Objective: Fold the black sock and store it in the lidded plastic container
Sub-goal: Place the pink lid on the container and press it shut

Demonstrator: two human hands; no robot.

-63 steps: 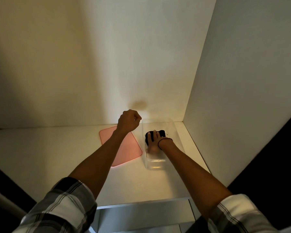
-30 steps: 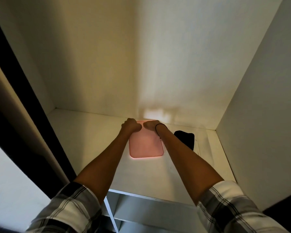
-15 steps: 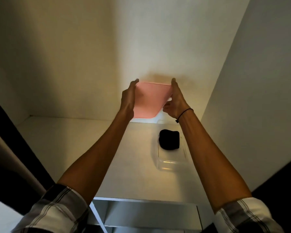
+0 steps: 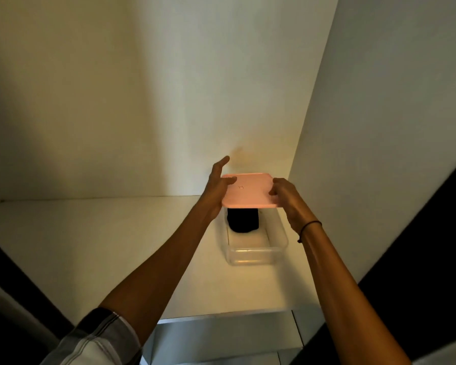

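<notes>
both hands, left hand [image 4: 216, 191] and right hand [image 4: 286, 197], grip the pink lid [image 4: 249, 192] above the container [image 4: 256, 248]; lowered askew, it could sit crooked over the black sock [image 4: 243, 222].

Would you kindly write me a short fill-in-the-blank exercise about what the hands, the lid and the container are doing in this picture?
1. The pink lid is held by ____ hands.
2. The black sock lies inside the clear ____.
3. The container stands on a white ____.
4. The lid's colour is ____.

Missing words: both; container; shelf; pink
</notes>
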